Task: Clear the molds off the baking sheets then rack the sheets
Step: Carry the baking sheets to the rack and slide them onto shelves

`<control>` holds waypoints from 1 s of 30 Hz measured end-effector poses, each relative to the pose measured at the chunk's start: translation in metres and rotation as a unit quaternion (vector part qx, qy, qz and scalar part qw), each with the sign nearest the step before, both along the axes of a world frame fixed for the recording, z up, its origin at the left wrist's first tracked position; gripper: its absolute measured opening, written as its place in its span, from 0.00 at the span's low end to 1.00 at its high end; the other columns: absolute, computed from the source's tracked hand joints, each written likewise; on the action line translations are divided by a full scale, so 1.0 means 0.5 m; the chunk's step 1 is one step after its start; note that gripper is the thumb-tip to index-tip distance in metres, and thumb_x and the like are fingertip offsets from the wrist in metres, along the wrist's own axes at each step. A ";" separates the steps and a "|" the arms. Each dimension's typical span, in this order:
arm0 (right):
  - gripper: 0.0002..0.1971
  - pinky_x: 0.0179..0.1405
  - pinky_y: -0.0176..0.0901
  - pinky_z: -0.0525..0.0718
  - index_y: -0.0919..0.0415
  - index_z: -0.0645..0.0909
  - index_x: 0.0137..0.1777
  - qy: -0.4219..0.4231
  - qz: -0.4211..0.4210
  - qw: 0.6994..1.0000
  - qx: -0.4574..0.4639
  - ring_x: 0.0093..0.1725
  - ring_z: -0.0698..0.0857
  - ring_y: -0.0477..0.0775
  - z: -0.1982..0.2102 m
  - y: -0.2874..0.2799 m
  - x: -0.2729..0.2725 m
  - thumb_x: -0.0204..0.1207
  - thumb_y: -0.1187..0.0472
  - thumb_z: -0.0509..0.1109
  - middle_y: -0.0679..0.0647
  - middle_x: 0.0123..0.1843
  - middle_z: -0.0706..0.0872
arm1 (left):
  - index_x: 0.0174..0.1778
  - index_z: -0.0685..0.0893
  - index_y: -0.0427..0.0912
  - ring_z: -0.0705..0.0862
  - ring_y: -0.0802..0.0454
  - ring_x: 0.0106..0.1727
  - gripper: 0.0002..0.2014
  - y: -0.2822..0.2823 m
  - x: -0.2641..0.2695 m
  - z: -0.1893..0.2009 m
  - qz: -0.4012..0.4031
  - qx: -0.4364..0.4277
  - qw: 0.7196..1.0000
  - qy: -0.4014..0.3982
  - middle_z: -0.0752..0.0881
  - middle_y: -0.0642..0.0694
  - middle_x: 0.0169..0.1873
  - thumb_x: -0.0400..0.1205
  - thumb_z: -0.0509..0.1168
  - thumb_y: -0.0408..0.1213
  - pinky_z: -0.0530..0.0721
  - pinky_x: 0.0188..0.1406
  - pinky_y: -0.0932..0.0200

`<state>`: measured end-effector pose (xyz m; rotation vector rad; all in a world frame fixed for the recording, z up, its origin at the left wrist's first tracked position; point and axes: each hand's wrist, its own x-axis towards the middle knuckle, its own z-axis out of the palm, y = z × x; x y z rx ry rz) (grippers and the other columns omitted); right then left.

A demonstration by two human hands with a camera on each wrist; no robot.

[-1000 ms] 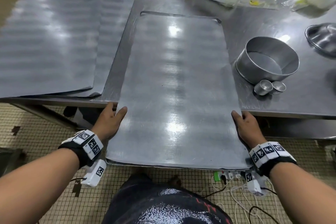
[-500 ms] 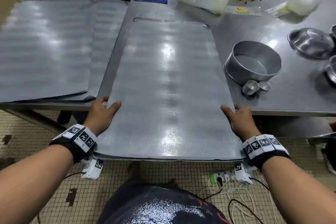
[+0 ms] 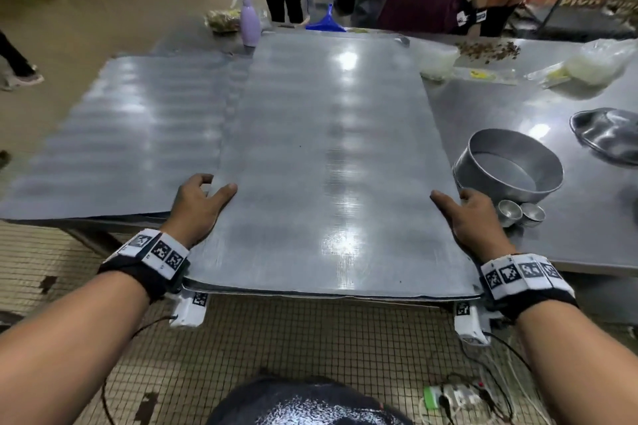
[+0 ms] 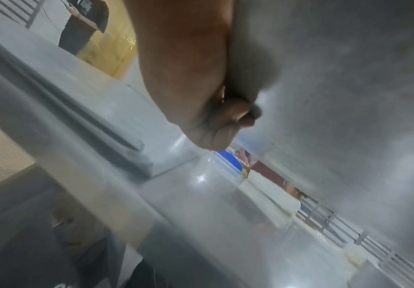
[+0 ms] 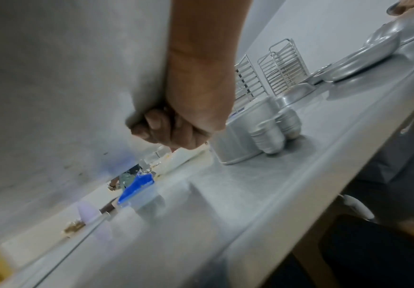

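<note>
Racking step: left hand (image 3: 198,207) and right hand (image 3: 473,217) clamped on baking sheet (image 3: 324,162), seemingly lifted clear; next, level carry.

No text, brand or number can be read in any view. Black-and-white square code markers are seen on the white wristbands (image 3: 157,249) (image 3: 521,273) and on the small white camera housings (image 3: 191,305) (image 3: 469,316) under each wrist, but they carry no letters. A yellow mark is seen on a clear plastic bag (image 3: 483,74) on the steel table (image 3: 518,103), too small to be read.
</note>
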<state>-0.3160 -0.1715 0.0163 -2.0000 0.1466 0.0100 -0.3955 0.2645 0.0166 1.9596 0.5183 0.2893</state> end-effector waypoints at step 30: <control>0.17 0.36 0.24 0.78 0.62 0.87 0.54 -0.215 0.374 0.896 0.102 0.37 0.85 0.32 0.397 0.666 0.223 0.74 0.50 0.80 0.51 0.43 0.89 | 0.45 0.81 0.50 0.89 0.68 0.40 0.14 0.314 -0.362 0.394 0.386 0.103 0.896 -0.193 0.91 0.62 0.34 0.74 0.79 0.46 0.83 0.36 0.70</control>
